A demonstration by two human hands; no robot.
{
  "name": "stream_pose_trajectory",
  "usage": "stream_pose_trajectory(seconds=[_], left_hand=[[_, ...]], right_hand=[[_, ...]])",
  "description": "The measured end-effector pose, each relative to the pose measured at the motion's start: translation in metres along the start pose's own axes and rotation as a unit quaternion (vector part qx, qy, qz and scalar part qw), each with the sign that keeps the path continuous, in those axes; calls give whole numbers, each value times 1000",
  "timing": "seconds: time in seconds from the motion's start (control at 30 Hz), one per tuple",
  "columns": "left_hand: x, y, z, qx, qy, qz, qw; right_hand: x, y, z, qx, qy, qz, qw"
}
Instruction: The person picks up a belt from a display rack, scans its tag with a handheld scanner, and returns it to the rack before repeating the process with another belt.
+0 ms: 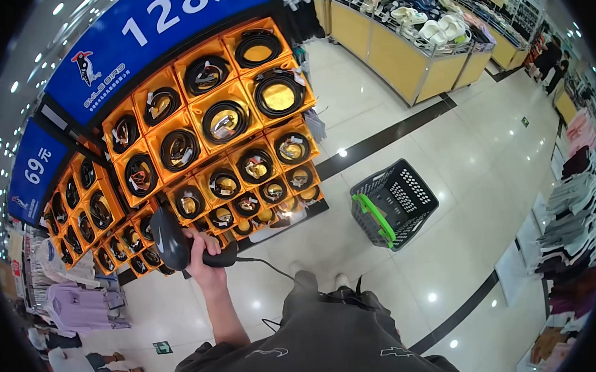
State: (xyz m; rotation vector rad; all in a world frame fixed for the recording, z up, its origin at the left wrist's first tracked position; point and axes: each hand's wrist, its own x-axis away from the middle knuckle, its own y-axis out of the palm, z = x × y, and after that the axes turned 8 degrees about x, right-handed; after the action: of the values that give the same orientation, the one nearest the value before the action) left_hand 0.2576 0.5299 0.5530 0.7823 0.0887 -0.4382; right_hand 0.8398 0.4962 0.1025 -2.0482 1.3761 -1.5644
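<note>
My left hand (pixel 206 259) is closed round the handle of a black corded handheld scanner (pixel 169 238). The scanner's rounded head points up and left, overlapping the lower rows of the belt display in this view. From the handle end a thin black cable (pixel 267 262) runs toward my body. Just beyond the hand, coiled belts (pixel 179 151) sit in orange-lined boxes (pixel 192 118) on a tilted, stepped stand. My right hand is out of view.
A dark shopping basket (pixel 412 192) with a green handle (pixel 375 220) stands on the tiled floor (pixel 355 132). Blue price signs (pixel 116 48) top the belt stand. A yellow-sided bin (pixel 399 60) of shoes stands ahead; clothes racks (pixel 569 220) line the right. People (pixel 547 61) stand far off.
</note>
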Motion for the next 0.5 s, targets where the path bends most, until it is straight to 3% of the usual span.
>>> stream_pose_trajectory(seconds=[0.1,0.17,0.27,0.37,0.43,0.5], left_hand=[[22,16,-1,-56,44,-8,997],[35,20,-4,-122,82,1,989],[62,38,-16,-167,3,8,986],[101,54,-42,-257,-98,-59,960],[128,68,-61,-247,-150,-161,944],[161,77,-87,-253,-226,-130,932]], right_hand=[[-5,-13,1,-38,-38,-40,998],[-12,-31,-8,-78,-113,-71,988],[-35,-68,-36,-56,-220,-136,964],[-41,-135,-122,232,-210,-186,931],[-16,-182,-210,275,-249,-128,920],[21,-211,-291,122,-393,-50,910]])
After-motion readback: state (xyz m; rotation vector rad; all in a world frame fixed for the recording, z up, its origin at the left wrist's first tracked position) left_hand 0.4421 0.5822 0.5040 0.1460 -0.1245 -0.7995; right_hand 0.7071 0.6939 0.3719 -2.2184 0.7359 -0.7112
